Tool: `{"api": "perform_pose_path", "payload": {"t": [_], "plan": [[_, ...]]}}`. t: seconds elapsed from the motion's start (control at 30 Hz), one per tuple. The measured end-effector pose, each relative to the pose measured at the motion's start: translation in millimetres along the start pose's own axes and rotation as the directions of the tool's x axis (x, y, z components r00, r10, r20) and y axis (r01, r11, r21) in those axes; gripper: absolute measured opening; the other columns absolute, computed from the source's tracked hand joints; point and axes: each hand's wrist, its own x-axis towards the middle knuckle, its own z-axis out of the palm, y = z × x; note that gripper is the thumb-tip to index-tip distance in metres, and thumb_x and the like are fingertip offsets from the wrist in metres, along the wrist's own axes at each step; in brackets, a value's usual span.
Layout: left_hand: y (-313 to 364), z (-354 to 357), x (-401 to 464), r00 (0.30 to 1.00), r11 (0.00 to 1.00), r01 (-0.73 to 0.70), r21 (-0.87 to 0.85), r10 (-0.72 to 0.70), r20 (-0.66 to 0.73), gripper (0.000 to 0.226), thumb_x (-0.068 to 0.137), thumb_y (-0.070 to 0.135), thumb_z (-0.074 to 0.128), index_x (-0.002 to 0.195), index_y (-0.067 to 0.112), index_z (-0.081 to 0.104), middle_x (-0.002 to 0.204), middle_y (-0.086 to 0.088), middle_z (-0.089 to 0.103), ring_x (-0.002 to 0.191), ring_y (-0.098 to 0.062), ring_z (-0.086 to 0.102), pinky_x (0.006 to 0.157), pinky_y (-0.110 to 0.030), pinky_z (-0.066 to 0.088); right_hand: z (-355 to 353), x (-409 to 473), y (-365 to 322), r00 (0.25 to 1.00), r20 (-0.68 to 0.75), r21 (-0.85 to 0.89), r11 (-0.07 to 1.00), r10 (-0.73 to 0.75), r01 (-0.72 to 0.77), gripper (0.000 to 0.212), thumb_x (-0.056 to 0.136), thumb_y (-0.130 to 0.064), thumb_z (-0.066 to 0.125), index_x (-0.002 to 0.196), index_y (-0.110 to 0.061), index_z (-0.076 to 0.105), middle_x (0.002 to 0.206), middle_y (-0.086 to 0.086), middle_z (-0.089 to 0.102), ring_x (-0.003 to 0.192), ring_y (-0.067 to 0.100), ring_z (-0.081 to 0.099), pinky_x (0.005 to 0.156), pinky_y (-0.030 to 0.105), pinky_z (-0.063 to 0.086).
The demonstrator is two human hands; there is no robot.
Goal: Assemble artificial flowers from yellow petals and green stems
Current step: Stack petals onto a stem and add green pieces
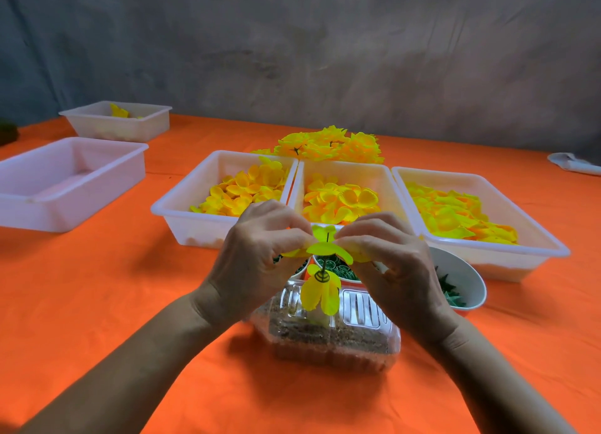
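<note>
Your left hand [260, 258] and right hand [390, 267] both pinch a yellow petal [328, 249] threaded on the green stem [326, 261], held close together above the clear box [328, 339], near the petal trays [224, 206].

Three petal trays [357, 170] abreast; flower pile [328, 145] behind; sand box [331, 339] before.

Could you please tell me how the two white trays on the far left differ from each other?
The near tray looks larger and pinkish and shows no petals; the far tray looks smaller, though it sits farther back, and holds a few yellow petals. Both are white, rectangular plastic trays sitting on the orange cloth, away from the hands.
</note>
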Motion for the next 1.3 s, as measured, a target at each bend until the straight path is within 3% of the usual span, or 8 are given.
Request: {"api": "perform_pose_path", "payload": {"t": [0.17,0.23,0.37,0.53,0.87,1.3], "plan": [[-3.5,3.4,-5.8,0.998,0.994,-0.069,0.085,0.068,0.011,0.016,0.082,0.014,0.061,0.075,0.008,0.075,0.079,-0.004,0.068,0.079,-0.026,0.062,0.076,-0.033,0.041,2.9,-4.2,2.6,0.998,0.025,-0.111,0.992,-0.055,0.058,0.012,0.076,-0.003,0.07,0.084,-0.01,0.075,0.09,0.001,0.07,0.088,0.027,0.062,0.071,0.045,0.047],[-4.7,4.6,-8.0,0.997,0.992,-0.077,0.096,0.076,0.02,0.006,0.076,0.007,0.07,0.078,0.008,0.075,0.08,-0.004,0.068,0.08,-0.026,0.062,0.075,-0.035,0.043,3.3,-5.6,2.9,0.998,0.019,-0.13,0.989,-0.067,0.069,0.009,0.077,-0.006,0.07,0.084,-0.01,0.076,0.089,0.002,0.071,0.087,0.028,0.063,0.069,0.044,0.047],[-5.9,6.0,-11.4,0.997,0.994,-0.069,0.086,0.066,0.035,0.009,0.07,0.006,0.075,0.079,0.008,0.075,0.081,-0.004,0.068,0.081,-0.023,0.06,0.076,-0.034,0.044,3.4,-8.5,2.2,0.997,0.027,-0.144,0.987,-0.07,0.073,0.008,0.08,-0.01,0.069,0.083,-0.01,0.076,0.089,0.003,0.071,0.087,0.028,0.063,0.07,0.042,0.047],[-4.7,7.6,-13.6,0.995,0.993,-0.089,0.072,0.086,0.05,0.015,0.083,0.016,0.062,0.077,0.009,0.075,0.08,-0.003,0.068,0.081,-0.021,0.056,0.075,-0.033,0.043,5.4,-11.3,0.9,0.997,0.037,-0.149,0.986,-0.065,0.07,0.009,0.082,-0.014,0.067,0.082,-0.01,0.075,0.088,0.003,0.07,0.086,0.028,0.062,0.071,0.041,0.047],[-4.4,11.6,-16.9,0.989,0.987,-0.129,0.093,0.121,0.088,0.018,0.084,0.011,0.06,0.074,0.009,0.074,0.079,-0.004,0.068,0.075,-0.028,0.063,0.074,-0.04,0.047,12.0,-21.2,1.0,0.997,0.06,-0.166,0.984,-0.049,0.058,0.016,0.087,-0.02,0.061,0.081,-0.012,0.074,0.088,0.001,0.07,0.085,0.027,0.063,0.073,0.037,0.046],[-7.7,16.6,-22.7,0.992,0.989,-0.116,0.088,0.111,0.061,0.023,0.087,0.015,0.057,0.072,0.009,0.074,0.08,-0.004,0.068,0.083,-0.021,0.056,0.076,-0.032,0.041,14.8,-25.6,0.3,0.998,0.052,-0.177,0.983,-0.036,0.045,0.02,0.088,-0.02,0.058,0.08,-0.011,0.075,0.087,0.001,0.07,0.084,0.028,0.064,0.072,0.04,0.047]]}}
